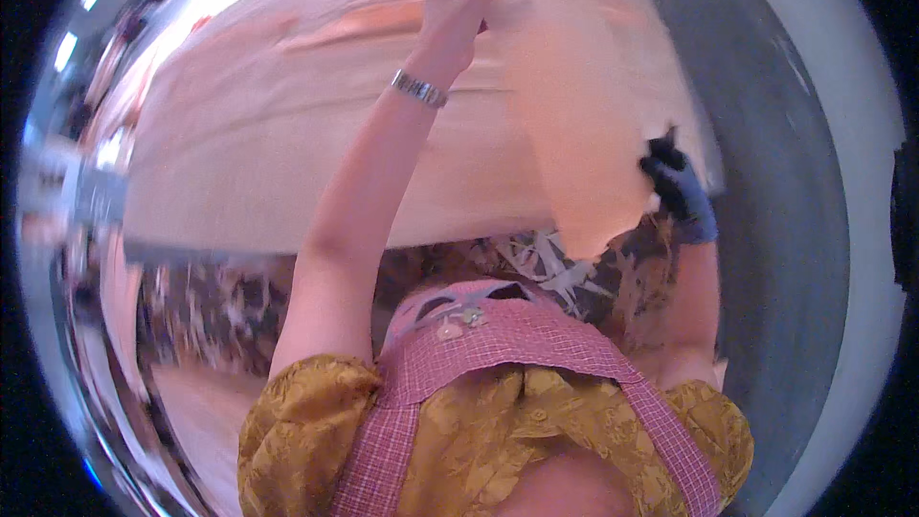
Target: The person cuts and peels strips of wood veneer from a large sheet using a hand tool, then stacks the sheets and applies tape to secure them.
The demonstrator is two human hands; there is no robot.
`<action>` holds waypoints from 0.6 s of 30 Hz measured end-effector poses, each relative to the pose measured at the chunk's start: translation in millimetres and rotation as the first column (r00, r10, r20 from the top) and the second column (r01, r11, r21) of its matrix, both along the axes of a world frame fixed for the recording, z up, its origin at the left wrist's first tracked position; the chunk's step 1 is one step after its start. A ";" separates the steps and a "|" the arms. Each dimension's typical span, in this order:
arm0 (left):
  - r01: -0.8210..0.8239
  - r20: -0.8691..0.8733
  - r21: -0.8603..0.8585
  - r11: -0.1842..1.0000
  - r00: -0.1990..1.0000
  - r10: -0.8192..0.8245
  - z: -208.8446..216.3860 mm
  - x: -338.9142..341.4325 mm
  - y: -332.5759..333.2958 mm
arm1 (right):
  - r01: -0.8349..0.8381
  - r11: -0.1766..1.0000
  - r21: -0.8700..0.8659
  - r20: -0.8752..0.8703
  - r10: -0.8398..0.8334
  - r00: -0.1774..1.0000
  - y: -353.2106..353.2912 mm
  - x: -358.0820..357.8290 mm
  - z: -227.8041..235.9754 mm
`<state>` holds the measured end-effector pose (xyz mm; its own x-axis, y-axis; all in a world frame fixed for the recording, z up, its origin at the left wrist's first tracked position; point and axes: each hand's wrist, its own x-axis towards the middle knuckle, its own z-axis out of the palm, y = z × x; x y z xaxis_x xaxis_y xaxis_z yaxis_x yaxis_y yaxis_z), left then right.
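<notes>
A thin peach-coloured sheet (574, 124) lies lengthwise over a broad pale sheet (316, 153) on the work surface, its near end hanging past the front edge. Far forward, my bare left hand (467, 5), a metal-banded watch on its wrist, is closed in a pinch at the peach sheet's far left edge. My right hand (682, 187), in a grey-blue glove with black fingers, is curled beside the sheet's near right edge. A dark pointed shape sticks up from it; whether that is a fingertip or a tool I cannot tell.
Torn strips and scraps (546, 268) litter the floor below the front edge, between the surface and my checked pink apron (517, 340). A grey floor strip (766, 182) runs along the right side. Blurred shelving or equipment stands at far left.
</notes>
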<state>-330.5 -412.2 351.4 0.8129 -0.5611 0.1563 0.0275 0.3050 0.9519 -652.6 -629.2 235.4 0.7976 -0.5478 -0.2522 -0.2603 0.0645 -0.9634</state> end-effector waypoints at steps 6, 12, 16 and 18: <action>-0.357 -0.198 -0.104 0.928 0.922 0.333 13.6 42.2 158.9 | -0.413 0.811 -0.415 -0.105 0.408 0.907 9.0 166.7 104.0; -0.575 -0.147 0.039 0.818 0.806 0.573 -28.2 42.3 254.3 | -0.611 0.598 -0.519 -0.164 0.632 0.757 31.6 256.1 79.6; -0.703 -0.305 0.108 0.703 0.650 0.697 -90.4 24.5 330.3 | -0.746 0.461 -0.481 -0.366 0.668 0.648 117.8 286.9 50.6; -0.731 -0.351 0.139 0.669 0.595 0.723 -114.4 47.7 386.4 | -0.779 0.451 -0.436 -0.375 0.695 0.613 171.1 318.8 19.3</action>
<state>-282.8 -25.8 237.0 0.9459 0.2398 -0.2186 0.1127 0.3892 0.9142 -333.8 -458.1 254.7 0.9493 0.1666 -0.2667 -0.0805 -0.6912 -0.7182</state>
